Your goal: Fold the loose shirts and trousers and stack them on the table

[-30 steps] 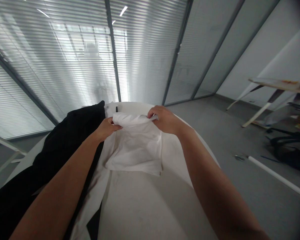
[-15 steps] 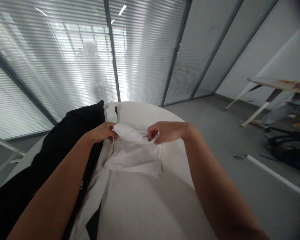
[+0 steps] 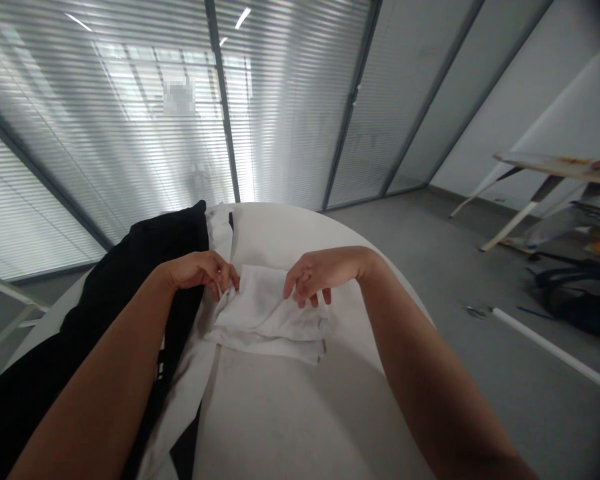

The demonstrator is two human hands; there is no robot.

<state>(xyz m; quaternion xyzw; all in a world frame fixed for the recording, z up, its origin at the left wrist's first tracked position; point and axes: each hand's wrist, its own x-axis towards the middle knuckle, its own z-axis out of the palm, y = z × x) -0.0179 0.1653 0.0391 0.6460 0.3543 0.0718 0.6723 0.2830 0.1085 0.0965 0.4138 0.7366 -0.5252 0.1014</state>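
A folded white cloth lies on the round white table, its layered edges facing me. My left hand is at the cloth's left corner, with its fingertips curled down onto the fabric. I cannot tell whether they pinch it. My right hand hangs over the cloth's upper right part, fingers spread and nothing held. To the left, a black garment is draped over the table edge. A long white garment lies beside it, partly under my left forearm.
Glass partitions with white slatted blinds stand beyond the table. On the grey floor at the right lie a white tube and a dark tangle of straps. A wooden-topped trestle table stands farther back.
The raised fold of white cloth has come down onto the pile, making it shorter. Both hands have dropped lower, and my right hand's fingers have spread apart.
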